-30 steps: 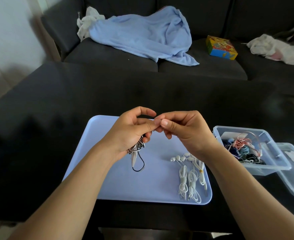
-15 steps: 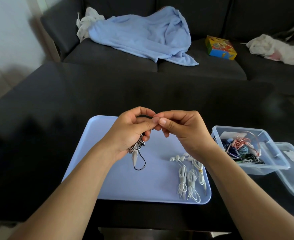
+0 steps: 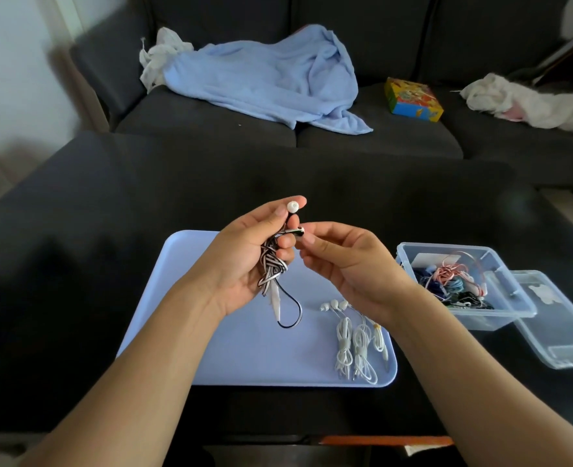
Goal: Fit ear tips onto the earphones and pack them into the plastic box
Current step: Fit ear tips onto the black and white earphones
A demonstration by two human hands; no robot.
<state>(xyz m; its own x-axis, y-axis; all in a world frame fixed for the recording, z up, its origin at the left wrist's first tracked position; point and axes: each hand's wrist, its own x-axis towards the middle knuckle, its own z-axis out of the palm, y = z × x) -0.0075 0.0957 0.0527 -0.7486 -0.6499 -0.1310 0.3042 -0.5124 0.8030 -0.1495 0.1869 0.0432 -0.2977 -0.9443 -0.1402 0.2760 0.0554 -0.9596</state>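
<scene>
Earbud (image 3: 298,231) is lying just left of the right hand (image 3: 345,264), touching its pinching fingertips; left hand (image 3: 244,261) is gripping the coiled cable (image 3: 271,269).

We see a dark sofa (image 3: 362,133) bearing a blue blanket (image 3: 268,79), a colourful box (image 3: 413,100) and white cloths (image 3: 528,102), beyond the dark surface (image 3: 143,203).

No readable writing anywhere in view.

The colourful box (image 3: 413,100) on the sofa carries bright printed pictures, but any lettering on it is too small and blurred to make out. A white label (image 3: 424,259) inside the clear plastic box (image 3: 501,318) and a pale sticker (image 3: 544,293) on its lid (image 3: 563,348) show no legible words, numbers or brand marks.
</scene>
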